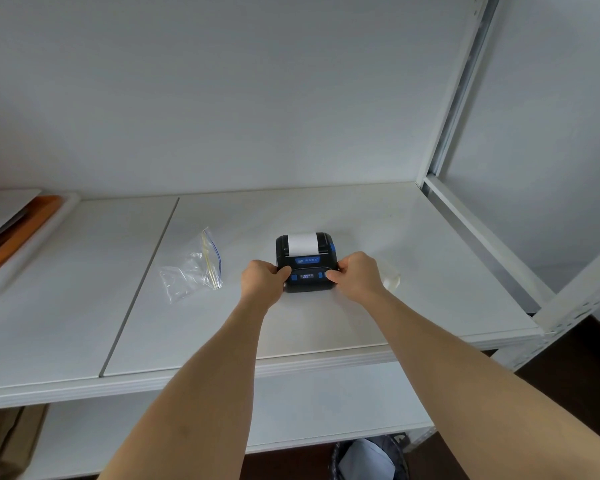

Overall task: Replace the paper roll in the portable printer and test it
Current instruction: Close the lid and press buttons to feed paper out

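A small black portable printer (305, 261) with blue buttons and a lit display sits on the white shelf (222, 323). A strip of white paper (302, 243) lies over its top at the far side. My left hand (262, 280) grips the printer's left side, thumb on its front panel. On the right side my right hand (355, 273) holds it too, thumb pressed beside a blue button. A crumpled bit of clear wrapping (392, 280) lies just right of my right hand, partly hidden behind it.
An empty clear zip bag (193, 268) lies left of the printer. A white tray with orange and grey items (18, 233) stands at the far left. White metal shelf posts (465, 98) rise at the right. A lower shelf and a bin show below.
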